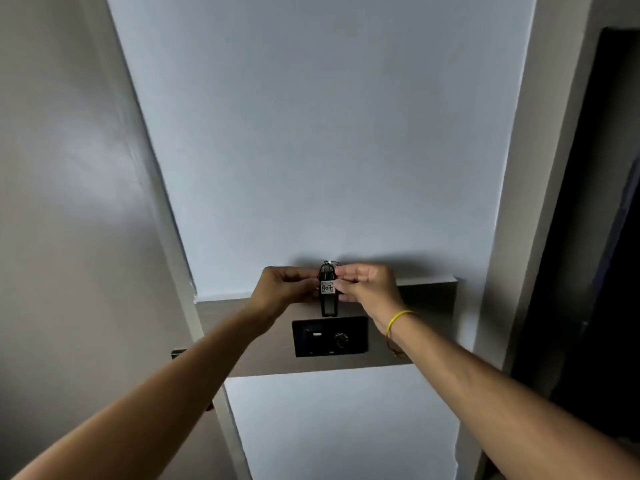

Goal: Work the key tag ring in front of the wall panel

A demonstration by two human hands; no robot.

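A black key tag [327, 289] with a white label marked 907 hangs upright in front of a white wall, a metal ring at its top. My left hand [284, 289] pinches the tag's left edge. My right hand [367, 285] pinches its right edge, and a yellow band circles that wrist. Both hands are raised just above a black wall panel [329, 336] that has a slot and a round dial.
The black panel is set in a brown wooden strip [429, 299] running across the white wall [318, 133]. A grey wall or door edge stands at the left. At the right a dark opening [595, 237] lies beyond a grey frame.
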